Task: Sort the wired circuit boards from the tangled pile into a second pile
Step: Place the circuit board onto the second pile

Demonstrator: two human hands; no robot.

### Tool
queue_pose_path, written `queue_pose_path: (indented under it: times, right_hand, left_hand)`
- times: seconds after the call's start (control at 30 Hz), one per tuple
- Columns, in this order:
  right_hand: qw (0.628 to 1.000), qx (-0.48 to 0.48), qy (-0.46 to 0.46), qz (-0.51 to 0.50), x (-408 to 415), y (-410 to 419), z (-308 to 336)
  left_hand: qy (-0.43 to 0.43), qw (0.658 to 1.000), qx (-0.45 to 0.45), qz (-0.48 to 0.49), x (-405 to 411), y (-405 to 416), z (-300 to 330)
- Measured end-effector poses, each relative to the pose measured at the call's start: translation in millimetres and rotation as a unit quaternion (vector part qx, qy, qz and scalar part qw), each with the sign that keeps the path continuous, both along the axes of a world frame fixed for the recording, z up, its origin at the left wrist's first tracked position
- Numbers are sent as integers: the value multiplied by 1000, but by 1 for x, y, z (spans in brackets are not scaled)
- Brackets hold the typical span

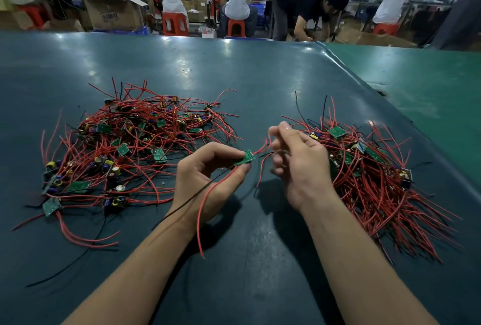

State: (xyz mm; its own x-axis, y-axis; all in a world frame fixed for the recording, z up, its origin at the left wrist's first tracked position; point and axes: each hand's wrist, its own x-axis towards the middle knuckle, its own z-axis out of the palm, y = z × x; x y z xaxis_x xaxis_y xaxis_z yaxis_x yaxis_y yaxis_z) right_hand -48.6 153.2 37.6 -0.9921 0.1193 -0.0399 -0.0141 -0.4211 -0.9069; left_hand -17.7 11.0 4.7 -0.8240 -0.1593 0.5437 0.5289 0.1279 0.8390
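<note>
A tangled pile [130,147] of small green circuit boards with red and black wires lies on the left of the table. A second pile [369,168], with its wires combed toward me, lies on the right. Between them my left hand [205,176] pinches one green circuit board [246,158] by thumb and forefinger; a red and a black wire hang from it over my wrist. My right hand [299,165] sits just right of the board, fingers curled round the red and black wires leaving the board's far end.
The dark teal table mat [234,77] ends at a raised edge on the right, beside a brighter green surface [429,85]. Beyond the far edge, people sit on red stools [175,23] among cardboard boxes [114,14].
</note>
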Motion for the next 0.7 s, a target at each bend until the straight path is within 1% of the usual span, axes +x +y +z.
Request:
queue_pose_path:
  times: [0.07, 0.1, 0.2, 0.27, 0.33, 0.43, 0.47, 0.5, 0.53, 0.57, 0.6, 0.67, 0.7]
  right_hand:
    - [1000, -6, -2, -7, -3, 9, 2]
    - [1000, 8, 3, -16, -3, 10, 2]
    - [992, 102, 51, -54, -1, 2, -3]
    - [983, 161, 85, -38, 3, -5, -6]
    - [973, 208, 97, 39, 7, -11, -9]
    - [952, 217, 73, 205, 13, -11, -9]
    - [938, 224, 69, 257, 15, -9, -8]
    - [923, 232, 71, 297, 17, -8, -7]
    - [917, 237, 77, 311, 18, -8, -7]
    - [924, 234, 82, 290, 18, -8, -6]
    - [940, 226, 82, 244, 16, -9, -7]
    - [968, 196, 70, 139, 9, -6, -7]
    - [975, 178, 66, 113, 7, -5, -6]
  left_hand:
    - [-13, 1000, 13, -5, 0, 0, 1]
    - [-23, 999, 28, -8, 0, -1, 2]
    - [-32, 997, 72, -6, -2, -2, 7]
    - [-22, 995, 92, 11, -3, -2, 9]
    - [-25, 993, 107, 38, -4, -4, 11]
    - [-54, 989, 115, 75, -7, -7, 12]
    - [-72, 984, 150, 69, -8, -7, 14]
    - [-92, 972, 210, 43, -9, -7, 15]
    - [-115, 955, 272, 12, -10, -8, 17]
    - [-133, 941, 309, -11, -10, -9, 19]
    - [-152, 937, 312, -23, -11, -10, 19]
    - [-185, 940, 280, -60, -10, -9, 18]
    - [-201, 942, 256, -88, -9, -7, 16]
